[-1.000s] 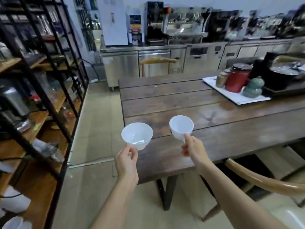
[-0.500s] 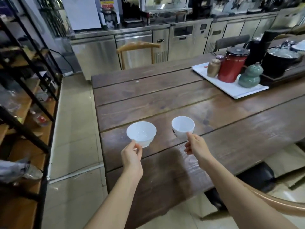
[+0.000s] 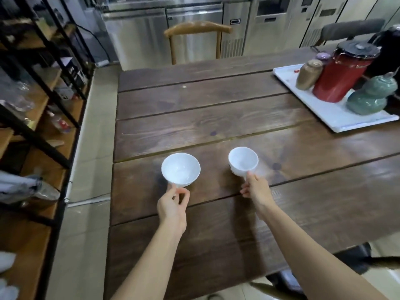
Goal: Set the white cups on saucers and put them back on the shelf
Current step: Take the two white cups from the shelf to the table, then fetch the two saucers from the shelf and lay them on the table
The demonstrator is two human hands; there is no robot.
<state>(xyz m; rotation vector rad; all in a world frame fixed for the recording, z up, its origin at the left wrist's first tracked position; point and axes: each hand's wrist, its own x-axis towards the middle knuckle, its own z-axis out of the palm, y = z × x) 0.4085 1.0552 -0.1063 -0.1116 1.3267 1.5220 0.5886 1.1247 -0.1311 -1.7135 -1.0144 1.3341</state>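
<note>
Two white cups over a dark plank bench (image 3: 216,118), each carried by one hand. The left hand (image 3: 173,204) pinches the near base of the left cup (image 3: 180,168), fingers (image 3: 183,197) closed on it below the bowl; the right hand (image 3: 256,189) holds the right cup (image 3: 243,161) at its near lower edge, fingers (image 3: 251,177) closed on the cup, though the exact contact is hidden by the bowl. Both cups stand mouth up and apart from each other, near the bench's left end; whether they rest on the wood or hang just above it cannot be told. Gripping low at the foot probably keeps fingers off the rims and the cups level for setting down.

Count: two cups, two hands, no saucer in view. At far right a white tray (image 3: 333,118) bears a red canister (image 3: 339,76), a green gourd-shaped jar (image 3: 370,98) and a brown jar (image 3: 308,74). The shelf (image 3: 32,118), a black frame with wooden boards, runs along the left; one wooden chair (image 3: 197,33) stands at the far end. Judged stage: early, saucers yet to be fetched.
</note>
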